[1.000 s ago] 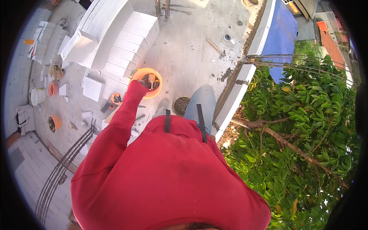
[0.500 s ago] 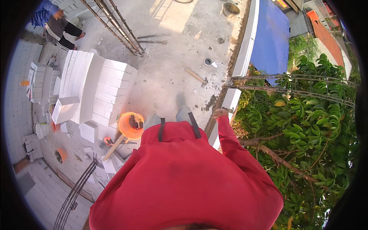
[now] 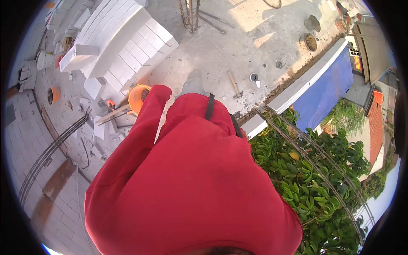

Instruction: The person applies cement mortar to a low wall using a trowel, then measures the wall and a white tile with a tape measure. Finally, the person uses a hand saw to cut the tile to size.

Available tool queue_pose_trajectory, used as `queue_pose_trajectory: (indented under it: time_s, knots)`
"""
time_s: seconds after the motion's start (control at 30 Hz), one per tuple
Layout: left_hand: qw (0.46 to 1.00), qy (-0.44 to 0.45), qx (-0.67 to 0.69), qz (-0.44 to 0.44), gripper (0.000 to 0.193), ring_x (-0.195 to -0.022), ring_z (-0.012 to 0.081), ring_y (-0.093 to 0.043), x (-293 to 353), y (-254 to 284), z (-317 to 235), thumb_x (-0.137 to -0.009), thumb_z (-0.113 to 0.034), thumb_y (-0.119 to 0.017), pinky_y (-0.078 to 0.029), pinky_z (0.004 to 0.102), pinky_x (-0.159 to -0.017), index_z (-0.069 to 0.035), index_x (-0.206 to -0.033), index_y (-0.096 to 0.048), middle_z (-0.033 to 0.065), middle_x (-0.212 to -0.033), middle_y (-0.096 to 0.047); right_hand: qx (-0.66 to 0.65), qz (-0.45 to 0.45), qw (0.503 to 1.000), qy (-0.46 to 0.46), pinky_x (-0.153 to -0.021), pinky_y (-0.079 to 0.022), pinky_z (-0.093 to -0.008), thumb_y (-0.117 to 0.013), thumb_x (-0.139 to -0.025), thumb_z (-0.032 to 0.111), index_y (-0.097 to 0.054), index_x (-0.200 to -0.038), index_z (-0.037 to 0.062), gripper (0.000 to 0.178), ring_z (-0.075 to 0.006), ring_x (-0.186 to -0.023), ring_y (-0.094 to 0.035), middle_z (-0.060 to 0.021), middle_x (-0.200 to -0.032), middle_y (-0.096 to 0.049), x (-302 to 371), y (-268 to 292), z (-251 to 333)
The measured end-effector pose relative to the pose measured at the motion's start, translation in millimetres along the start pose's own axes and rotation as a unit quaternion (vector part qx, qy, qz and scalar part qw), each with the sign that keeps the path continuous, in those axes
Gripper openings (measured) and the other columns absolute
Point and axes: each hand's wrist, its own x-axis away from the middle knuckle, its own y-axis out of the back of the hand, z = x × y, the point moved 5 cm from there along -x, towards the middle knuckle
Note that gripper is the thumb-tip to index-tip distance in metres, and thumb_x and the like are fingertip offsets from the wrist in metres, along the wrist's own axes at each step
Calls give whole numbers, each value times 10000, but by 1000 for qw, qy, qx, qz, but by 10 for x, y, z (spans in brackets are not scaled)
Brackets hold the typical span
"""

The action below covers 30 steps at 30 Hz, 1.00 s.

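My left arm in its red sleeve is bent forward, its cuff close to the right rim of an orange bucket; dark mortar-like stuff shows inside. The left hand itself is hidden beyond the cuff. My right arm hangs close against my body, and its hand does not show. Beside my right hip lies a white block on the low wall at the slab edge. A wooden-handled hammer rests on the concrete ahead, left of a small grey pipe end.
A tall stack of white blocks stands front left. Wooden sticks and block scraps lie beside the bucket. Upright rebar rises ahead; more rebar runs past leafy branches on the right. Two buckets sit far right.
My view has turned, so the scene has shifted. My right hand, earlier at the low wall's edge, has gone out of sight. My left arm has come forward beside the orange bucket.
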Motion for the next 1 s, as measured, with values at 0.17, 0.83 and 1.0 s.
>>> queue_pose_trajectory:
  time_s: [0.17,0.83,1.0]
  knots:
    - [992,57,110,3,289,-953,351,-732,-167,-560,-162,-886,-277,-621,-564,460,-810,-89,-1044,-774,158,-1031,-758,23,85,986,-140,-593,-585,-443,-674,-909,394,-635,-1183,22,463,-290,-769,-732,-156,-952,-752,408,273,46]
    - [633,431,643,-17,732,-1278,379,-587,1083,-2600,-1158,-828,-468,-720,-488,456,-1038,-81,-1422,-536,240,-1392,-575,193,221,923,250,-474,-574,-354,-696,-963,207,-620,-1228,1,344,-232,-622,-708,-153,-956,-726,-701,-406,3872]
    - [546,464,696,-47,787,-1296,382,-572,1188,-3035,-1037,-814,-487,-731,-481,456,-1050,-80,-1447,-505,244,-1414,-554,390,269,832,288,-585,-609,-386,-662,-960,200,-693,-1178,17,287,-257,-714,-734,-136,-970,-740,-53,-1304,3832]
